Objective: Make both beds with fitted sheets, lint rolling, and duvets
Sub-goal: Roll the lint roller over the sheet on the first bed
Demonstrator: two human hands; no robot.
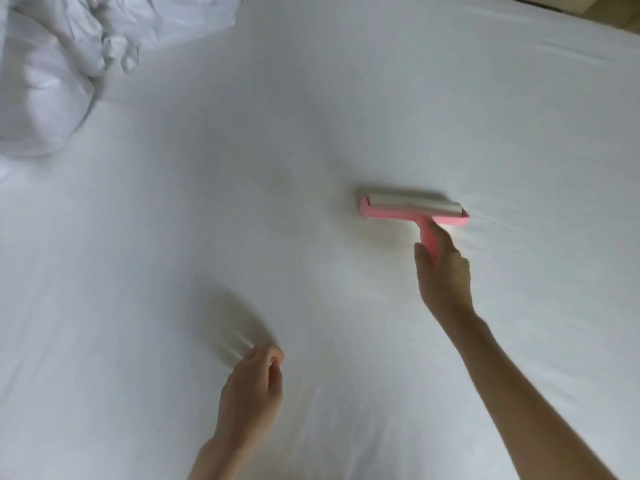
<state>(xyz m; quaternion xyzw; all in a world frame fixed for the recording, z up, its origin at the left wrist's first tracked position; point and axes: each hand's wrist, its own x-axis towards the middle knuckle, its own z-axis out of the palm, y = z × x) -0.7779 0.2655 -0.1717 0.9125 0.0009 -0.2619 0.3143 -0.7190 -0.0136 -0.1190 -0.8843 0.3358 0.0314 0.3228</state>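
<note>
Right hand [445,271] grips lint roller [412,206] on fitted sheet [311,98]; left hand [249,386] fingers [266,355] curled, grasp unclear; crumpled duvet [52,64] fills far-left corner.

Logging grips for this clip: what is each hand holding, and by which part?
The right hand grips the pink lint roller by its handle. The left hand is curled against the sheet; whether it pinches fabric is unclear.

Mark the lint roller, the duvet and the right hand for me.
lint roller [414,202]: head view, on the grey roll.
duvet [52,81]: head view, on the bunched heap, top left.
right hand [445,271]: head view, back of the hand gripping the roller's handle.
</note>
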